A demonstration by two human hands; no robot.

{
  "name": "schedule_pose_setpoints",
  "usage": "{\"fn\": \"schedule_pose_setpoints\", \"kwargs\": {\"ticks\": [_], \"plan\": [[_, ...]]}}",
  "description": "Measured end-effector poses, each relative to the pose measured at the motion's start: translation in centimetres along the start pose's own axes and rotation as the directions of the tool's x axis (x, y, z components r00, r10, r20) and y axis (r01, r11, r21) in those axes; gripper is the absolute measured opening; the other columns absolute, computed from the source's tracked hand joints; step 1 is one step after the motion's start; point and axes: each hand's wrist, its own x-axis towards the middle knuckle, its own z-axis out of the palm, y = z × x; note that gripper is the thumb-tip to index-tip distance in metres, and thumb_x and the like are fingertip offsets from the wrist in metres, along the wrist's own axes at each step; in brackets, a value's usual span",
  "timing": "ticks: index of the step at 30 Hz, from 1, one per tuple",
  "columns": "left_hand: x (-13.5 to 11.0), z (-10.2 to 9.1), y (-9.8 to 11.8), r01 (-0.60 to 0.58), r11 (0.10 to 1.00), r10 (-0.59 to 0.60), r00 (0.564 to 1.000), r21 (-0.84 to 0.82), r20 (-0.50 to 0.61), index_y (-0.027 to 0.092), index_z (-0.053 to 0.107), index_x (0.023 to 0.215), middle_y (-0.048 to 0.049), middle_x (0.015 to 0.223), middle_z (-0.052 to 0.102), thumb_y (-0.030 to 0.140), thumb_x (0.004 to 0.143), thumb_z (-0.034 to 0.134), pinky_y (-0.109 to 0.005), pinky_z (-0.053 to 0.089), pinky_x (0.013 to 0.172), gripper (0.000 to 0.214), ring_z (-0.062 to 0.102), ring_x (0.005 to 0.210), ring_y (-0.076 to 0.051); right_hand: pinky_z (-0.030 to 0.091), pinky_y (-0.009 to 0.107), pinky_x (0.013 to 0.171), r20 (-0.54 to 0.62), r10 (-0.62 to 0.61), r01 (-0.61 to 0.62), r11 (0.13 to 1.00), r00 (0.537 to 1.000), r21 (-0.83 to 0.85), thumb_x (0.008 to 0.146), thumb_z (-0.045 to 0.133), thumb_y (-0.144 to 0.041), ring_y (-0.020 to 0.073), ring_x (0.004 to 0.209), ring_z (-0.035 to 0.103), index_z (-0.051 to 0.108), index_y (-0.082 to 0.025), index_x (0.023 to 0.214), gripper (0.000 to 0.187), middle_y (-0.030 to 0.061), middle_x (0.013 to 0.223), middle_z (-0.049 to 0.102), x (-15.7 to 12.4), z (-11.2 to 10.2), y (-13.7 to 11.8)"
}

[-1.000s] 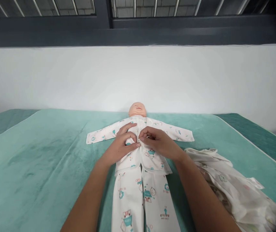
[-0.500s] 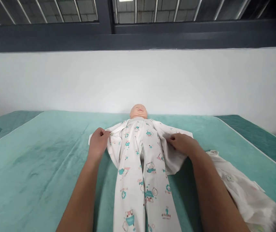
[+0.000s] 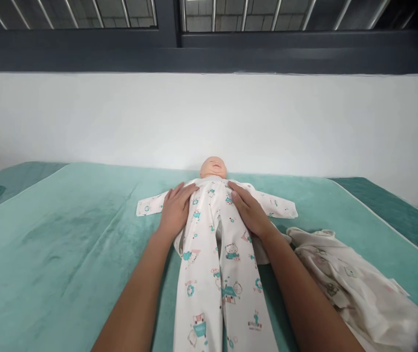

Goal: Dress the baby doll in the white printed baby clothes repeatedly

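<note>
A baby doll (image 3: 213,167) lies on its back, its head at the far end. White printed baby clothes cover its body: a long-sleeved top with both sleeves (image 3: 276,205) stretched outward, and long trousers (image 3: 202,274) reaching toward me. My left hand (image 3: 175,208) rests with fingers extended on the left side of the doll's chest. On the opposite side my right hand (image 3: 251,208) lies flat, fingers stretched over the cloth. Both hands press on the garment without gripping it. Part of the top's lower edge shows from under my wrists.
Another white garment (image 3: 355,283) lies crumpled at the right. Beneath everything spreads a green plush cover (image 3: 84,254). Behind the doll's head stands a white wall (image 3: 209,117), with a dark window frame (image 3: 209,58) and metal bars above.
Both hands have let go of the top's sides and moved inward onto the doll's chest, their fingers now extended. The sleeves and hem lie flatter.
</note>
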Motion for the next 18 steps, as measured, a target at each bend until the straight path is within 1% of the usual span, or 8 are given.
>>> {"fn": "schedule_pose_setpoints", "kwargs": {"ticks": [4,7,10,12,13,15,17,18], "plan": [[0.3,0.0,-0.9,0.085,0.98,-0.086,0.996,0.18,-0.001,0.03,0.041,0.143,-0.0004,0.144,0.051,0.025,0.098,0.03,-0.048,0.022,0.115,0.046,0.04,0.136,-0.022,0.01,0.051,0.119,-0.029,0.052,-0.056,0.985,0.998,-0.161,0.101,0.025,-0.047,0.0221,0.14,0.036,0.047,-0.024,0.141,0.051,0.0046,0.148,0.047,1.0,-0.6,2.3],[0.2,-0.4,-1.7,0.156,0.95,-0.153,0.988,0.269,-0.033,0.032,0.047,0.138,-0.0005,0.14,0.056,0.023,0.097,0.031,-0.05,0.026,0.112,0.046,0.047,0.128,-0.024,0.011,0.053,0.118,-0.068,0.086,-0.102,0.955,0.994,-0.277,0.1,0.025,-0.043,0.0234,0.135,0.043,0.053,-0.022,0.134,0.049,0.0072,0.142,0.054,1.6,-1.3,3.8],[0.0,-0.7,-2.2,0.228,0.924,-0.212,0.974,0.306,-0.086,0.031,0.05,0.136,-0.0022,0.131,0.062,0.02,0.096,0.03,-0.047,0.033,0.106,0.046,0.052,0.12,-0.025,0.016,0.051,0.117,-0.1,0.168,-0.19,0.938,0.981,-0.29,0.098,0.031,-0.042,0.024,0.129,0.049,0.057,-0.019,0.128,0.046,0.0085,0.135,0.059,1.5,-2.1,3.9],[-0.1,-0.7,-2.3,0.251,0.911,-0.227,0.968,0.326,-0.11,0.029,0.05,0.137,-0.0038,0.128,0.064,0.02,0.095,0.031,-0.046,0.034,0.104,0.047,0.054,0.116,-0.026,0.026,0.046,0.114,-0.158,0.176,-0.211,0.946,0.972,-0.247,0.095,0.038,-0.043,0.0238,0.126,0.051,0.057,-0.019,0.127,0.044,0.0087,0.134,0.06,1.5,-2.3,2.6],[-0.1,-0.7,-2.3,0.259,0.906,-0.233,0.966,0.334,-0.116,0.028,0.05,0.137,-0.0044,0.127,0.064,0.019,0.095,0.031,-0.046,0.035,0.104,0.047,0.055,0.115,-0.026,0.032,0.043,0.111,-0.179,0.151,-0.19,0.955,0.972,-0.228,0.094,0.041,-0.043,0.0232,0.124,0.052,0.056,-0.019,0.127,0.044,0.0084,0.133,0.059,1.6,-2.0,1.5],[0.0,-0.5,-2.3,0.267,0.901,-0.24,0.963,0.343,-0.12,0.026,0.05,0.137,-0.0053,0.126,0.064,0.02,0.094,0.032,-0.046,0.035,0.102,0.047,0.055,0.114,-0.027,0.039,0.037,0.105,-0.149,0.051,-0.085,0.969,0.987,-0.234,0.093,0.042,-0.043,0.0213,0.122,0.053,0.053,-0.022,0.129,0.043,0.0072,0.134,0.058,2.3,-0.9,-1.4],[0.0,-0.4,-2.3,0.267,0.9,-0.239,0.963,0.345,-0.121,0.025,0.049,0.138,-0.0061,0.126,0.064,0.021,0.094,0.033,-0.045,0.035,0.101,0.047,0.055,0.114,-0.027,0.039,0.035,0.105,0.03,-0.064,0.07,0.94,0.997,-0.333,0.094,0.042,-0.041,0.0205,0.124,0.051,0.052,-0.023,0.13,0.042,0.0065,0.135,0.057,3.8,1.3,-4.6],[0.0,-0.4,-2.4,0.268,0.9,-0.239,0.963,0.343,-0.123,0.024,0.049,0.138,-0.0064,0.126,0.064,0.021,0.095,0.033,-0.045,0.035,0.101,0.046,0.055,0.114,-0.027,0.039,0.035,0.105,0.17,-0.084,0.149,0.894,0.982,-0.422,0.094,0.043,-0.04,0.0212,0.124,0.051,0.051,-0.022,0.131,0.042,0.0071,0.135,0.057,4.9,2.6,-6.1]]}}
